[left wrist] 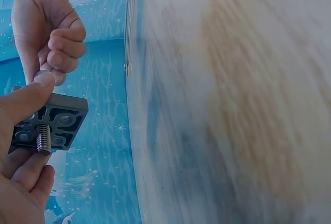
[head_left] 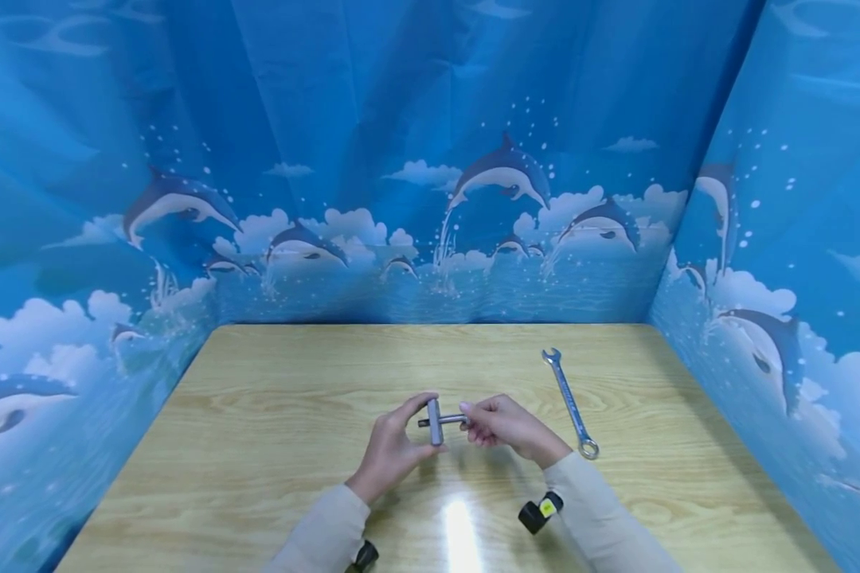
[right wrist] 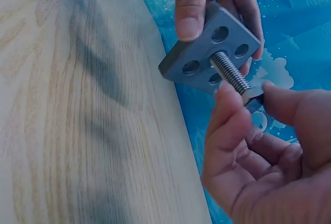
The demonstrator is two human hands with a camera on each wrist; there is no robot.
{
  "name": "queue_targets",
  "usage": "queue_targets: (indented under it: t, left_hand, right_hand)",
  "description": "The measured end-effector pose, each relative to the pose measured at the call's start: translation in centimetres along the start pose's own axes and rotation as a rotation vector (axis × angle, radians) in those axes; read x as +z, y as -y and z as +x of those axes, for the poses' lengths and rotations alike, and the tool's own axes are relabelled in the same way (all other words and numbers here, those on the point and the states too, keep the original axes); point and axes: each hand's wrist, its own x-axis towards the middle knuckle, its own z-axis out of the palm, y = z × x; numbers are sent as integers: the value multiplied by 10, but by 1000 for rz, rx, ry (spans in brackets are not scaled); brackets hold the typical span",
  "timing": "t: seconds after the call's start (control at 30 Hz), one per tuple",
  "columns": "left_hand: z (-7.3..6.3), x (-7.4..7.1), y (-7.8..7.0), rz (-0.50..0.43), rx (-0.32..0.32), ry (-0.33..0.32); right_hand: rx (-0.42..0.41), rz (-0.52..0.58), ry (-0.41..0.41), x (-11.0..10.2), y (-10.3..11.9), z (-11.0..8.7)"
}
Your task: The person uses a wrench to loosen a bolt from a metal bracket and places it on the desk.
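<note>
Ahead of you hangs a blue dolphin-print curtain [head_left: 401, 87], faintly creased, its leaping dolphins [head_left: 496, 165] set among white clouds [head_left: 354, 227] and pale water [head_left: 358, 294]. A matching left panel [head_left: 57, 207] and right panel [head_left: 831, 191] flank you. Below you spreads a light wood-grain tabletop [head_left: 294, 382], its far corners rounded, a bright white glare [head_left: 461, 533] shining toward your side.

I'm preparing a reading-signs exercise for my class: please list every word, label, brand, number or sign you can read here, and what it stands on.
No text can be read in any view.
Wrench: possible marks along its handle, too small to read.
Yellow patch on the black device by the right sleeve: any marking is too small to read.
Metal plate and bolt: no lettering shows.
</note>
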Motion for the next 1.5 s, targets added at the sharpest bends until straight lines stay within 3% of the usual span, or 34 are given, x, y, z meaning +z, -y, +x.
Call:
queue_targets:
  t: [0.3,0.63,0.77,1.07,1.27,1.5]
  left_hand:
    - [-1,1,0,-8,-3,9]
    - [1,-1,-2,-31,-50,22]
    - [1,-2,-2,-43,-54,23]
    - [2,-3,-1,-53,-48,13]
    - [1,-1,2,-36,-23,5]
    - [0,-2,3,-33,-41,10]
  right_hand:
    - [-98,-25,-94,-1,1,-2]
    - [-64,-21,-185,4,4,-5]
    - [-77,-13,-177,5,5,-6]
    - [-93,-6,-52,2,0,-5]
    - [-42,19,-33,4,-2,-2]
    - [-8,3,-54,6,0,-2]
